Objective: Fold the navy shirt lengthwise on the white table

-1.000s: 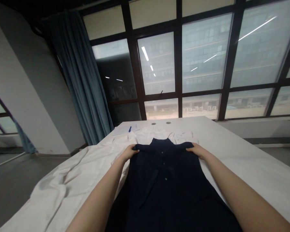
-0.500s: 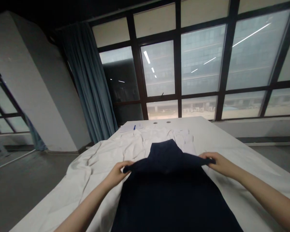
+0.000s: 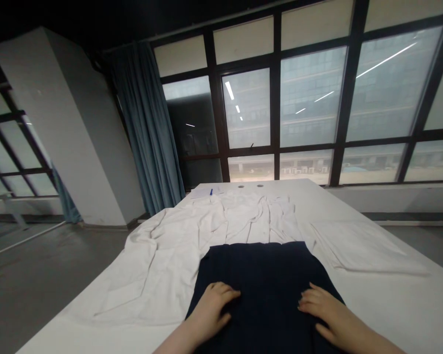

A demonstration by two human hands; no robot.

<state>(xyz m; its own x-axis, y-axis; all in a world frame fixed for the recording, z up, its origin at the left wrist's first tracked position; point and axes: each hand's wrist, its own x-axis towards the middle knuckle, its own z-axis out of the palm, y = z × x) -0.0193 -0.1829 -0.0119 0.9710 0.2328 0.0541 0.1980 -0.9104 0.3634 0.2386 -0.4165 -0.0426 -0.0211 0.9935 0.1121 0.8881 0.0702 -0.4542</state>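
A dark navy garment point(image 3: 266, 275) lies spread on the table in front of me, its far edge roughly straight; I cannot tell its exact kind. My left hand point(image 3: 214, 306) rests on its left side with the fingers stretched out over the cloth. On the right side, my right hand point(image 3: 323, 309) lies likewise, fingers extended and thumb apart. Neither hand grips anything. The garment's near part runs out of the bottom of the view. Beneath and beyond it is a crumpled white cloth point(image 3: 184, 236).
The white table point(image 3: 302, 194) reaches toward the windows. A folded white cloth point(image 3: 369, 248) lies at the right. Paper with a blue pen point(image 3: 211, 191) sits at the far left corner, near two round holes. A blue curtain point(image 3: 147, 128) and a grey pillar point(image 3: 84, 132) stand at left.
Both hands have let go of the garment's upper corners and moved nearer and inward onto it. The garment's raised far end has come down flat, uncovering more white cloth.
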